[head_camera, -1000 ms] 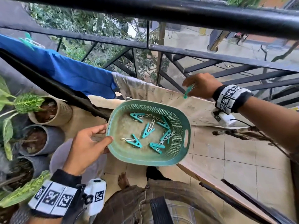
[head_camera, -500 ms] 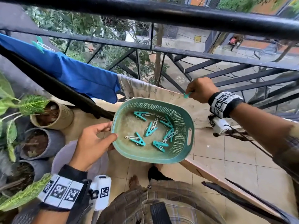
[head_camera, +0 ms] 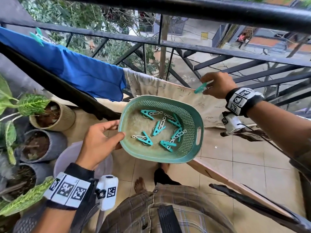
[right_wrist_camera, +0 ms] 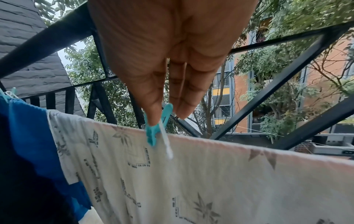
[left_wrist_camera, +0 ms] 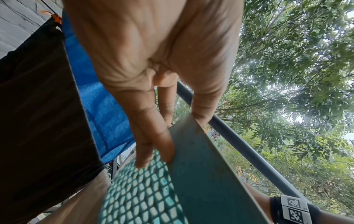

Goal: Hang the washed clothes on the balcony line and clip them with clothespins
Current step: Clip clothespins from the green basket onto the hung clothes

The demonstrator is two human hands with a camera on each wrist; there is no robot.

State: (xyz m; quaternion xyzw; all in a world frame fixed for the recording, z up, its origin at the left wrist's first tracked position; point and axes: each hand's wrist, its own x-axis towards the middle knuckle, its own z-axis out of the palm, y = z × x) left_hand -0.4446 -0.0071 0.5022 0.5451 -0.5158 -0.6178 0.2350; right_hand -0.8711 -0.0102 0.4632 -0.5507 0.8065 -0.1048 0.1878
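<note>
My left hand (head_camera: 102, 140) grips the rim of a teal plastic basket (head_camera: 190, 113), thumb on top and fingers (left_wrist_camera: 151, 136) under it (left_wrist_camera: 201, 174); several teal clothespins (head_camera: 158, 127) lie inside. My right hand (head_camera: 217, 84) pinches a teal clothespin (head_camera: 200, 89) between thumb and fingers (right_wrist_camera: 151, 106) at the top fold of a cream printed cloth (head_camera: 170, 89) on the line; the pin (right_wrist_camera: 155, 128) straddles the cloth's (right_wrist_camera: 210, 174) upper edge. Left of it hangs a blue cloth (head_camera: 80, 71) with a teal pin (head_camera: 37, 37) on it.
A black metal railing (head_camera: 202, 49) runs behind the line, with a thick top bar (head_camera: 185, 9). Potted plants (head_camera: 50, 115) stand at the left on the tiled floor (head_camera: 235, 157). A dark garment (head_camera: 55, 86) hangs under the blue cloth. My bare foot (head_camera: 140, 184) is below the basket.
My right hand has brought the clothespin down from just above the cream cloth onto its top edge. The left hand keeps holding the basket in the same place.
</note>
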